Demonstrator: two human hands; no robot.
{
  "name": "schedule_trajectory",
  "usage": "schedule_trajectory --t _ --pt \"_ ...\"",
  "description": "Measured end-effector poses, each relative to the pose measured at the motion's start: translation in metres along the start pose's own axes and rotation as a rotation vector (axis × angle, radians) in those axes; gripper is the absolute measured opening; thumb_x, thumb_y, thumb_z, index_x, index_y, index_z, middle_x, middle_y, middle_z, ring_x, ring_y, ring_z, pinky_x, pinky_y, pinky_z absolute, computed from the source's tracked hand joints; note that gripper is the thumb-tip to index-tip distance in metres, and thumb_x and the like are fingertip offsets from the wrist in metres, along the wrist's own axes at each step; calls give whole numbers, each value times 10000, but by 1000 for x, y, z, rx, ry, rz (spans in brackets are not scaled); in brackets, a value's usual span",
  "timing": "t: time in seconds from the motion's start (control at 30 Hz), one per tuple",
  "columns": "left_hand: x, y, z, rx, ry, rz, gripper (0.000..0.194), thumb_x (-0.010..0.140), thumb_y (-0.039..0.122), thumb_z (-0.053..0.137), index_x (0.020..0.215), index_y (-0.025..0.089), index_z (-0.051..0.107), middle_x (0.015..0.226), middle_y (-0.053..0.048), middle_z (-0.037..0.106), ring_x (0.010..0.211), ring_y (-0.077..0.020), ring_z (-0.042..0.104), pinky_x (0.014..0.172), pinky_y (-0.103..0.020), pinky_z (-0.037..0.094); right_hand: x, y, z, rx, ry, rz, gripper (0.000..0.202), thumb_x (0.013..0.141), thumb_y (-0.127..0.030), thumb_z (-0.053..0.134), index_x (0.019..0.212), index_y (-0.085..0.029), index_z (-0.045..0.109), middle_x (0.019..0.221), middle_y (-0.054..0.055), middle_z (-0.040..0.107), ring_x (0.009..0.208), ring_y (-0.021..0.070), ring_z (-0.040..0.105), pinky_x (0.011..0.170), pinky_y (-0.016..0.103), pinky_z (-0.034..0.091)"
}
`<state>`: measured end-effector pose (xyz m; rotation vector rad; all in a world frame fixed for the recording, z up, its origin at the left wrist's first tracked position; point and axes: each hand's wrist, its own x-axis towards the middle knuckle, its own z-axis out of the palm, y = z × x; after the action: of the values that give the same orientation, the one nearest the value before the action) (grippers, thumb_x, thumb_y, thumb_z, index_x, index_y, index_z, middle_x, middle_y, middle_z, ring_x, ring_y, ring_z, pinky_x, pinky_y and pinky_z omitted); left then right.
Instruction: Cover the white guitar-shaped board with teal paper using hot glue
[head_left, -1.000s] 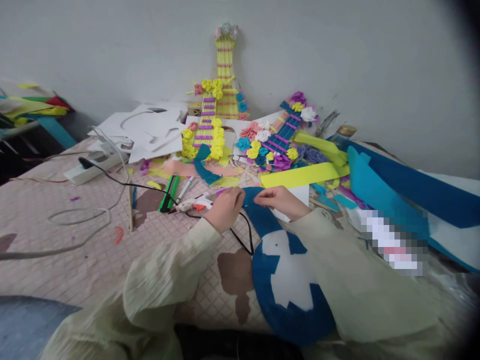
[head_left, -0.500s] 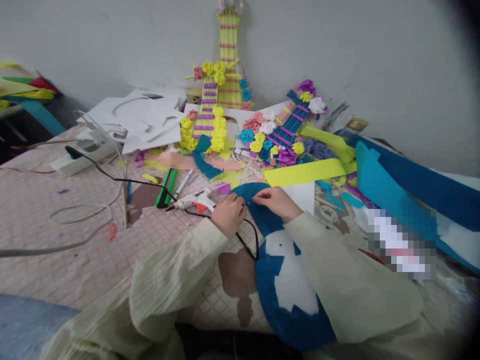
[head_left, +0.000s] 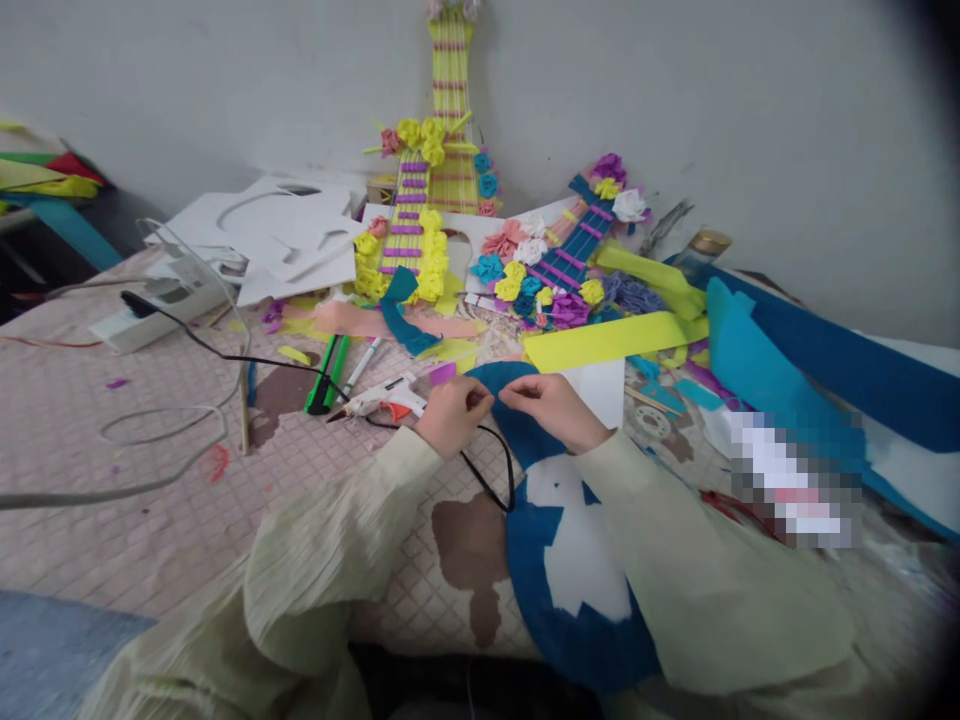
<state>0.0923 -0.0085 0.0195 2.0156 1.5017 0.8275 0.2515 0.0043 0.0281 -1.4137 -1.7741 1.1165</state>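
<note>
Both hands hover over the narrow upper end of a guitar-like cutout, covered in dark blue paper with a ragged white area in its middle. My left hand is closed, thumb and fingertips pinched together. Facing it, my right hand is pinched as well, its fingertips close to the left ones. Whatever lies between the fingertips is too small to make out. A white glue gun with an orange trigger lies just left of my left hand, its black cord looping under that wrist.
Green cutter and white pen lie left of the glue gun. Behind stand a yellow paper guitar and a blue one with paper flowers. A power strip is at left; blue crepe paper at right.
My left hand has turned and its thumb and fingertips now show in a pinch. The right hand stays pinched beside it. The whole view has shifted slightly.
</note>
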Motion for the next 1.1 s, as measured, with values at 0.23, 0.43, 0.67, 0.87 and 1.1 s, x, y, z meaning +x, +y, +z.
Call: schedule_trajectory --t 0.23,0.43,0.67,0.87,1.1 --pt "2 -3 3 -19 -27 -1 93 731 129 525 669 144 593 558 27 513 507 -88 437 507 -218 324 2 6 -6 24 37 -4 273 727 -375 581 795 -127 672 813 82 687 767 175 606 721 301 457" --pt "2 -3 2 -9 -64 18 98 740 124 517 681 135 595 589 22 523 534 -87 442 525 -211 325 8 9 -9 9 -37 -12 200 665 -325 641 731 -142 691 760 62 692 721 173 599 683 301 456" --pt "2 -1 2 22 -82 31 97 744 116 523 689 128 602 579 24 519 525 -83 441 512 -204 318 12 9 -7 9 -84 -22 179 653 -320 634 688 -151 684 692 31 675 662 147 584 640 281 446" --pt "2 -4 2 67 -30 50 107 759 152 531 702 129 619 617 1 560 548 -96 468 544 -219 351 11 10 -2 -32 -36 -18 189 684 -313 595 676 -142 676 677 35 672 642 147 582 608 266 437" --pt "0 -14 5 140 48 115 155 795 132 477 802 117 631 731 -47 583 649 -133 514 654 -263 416 16 21 5 -128 82 5 167 696 -291 596 677 -154 690 708 46 694 668 167 607 629 270 445"
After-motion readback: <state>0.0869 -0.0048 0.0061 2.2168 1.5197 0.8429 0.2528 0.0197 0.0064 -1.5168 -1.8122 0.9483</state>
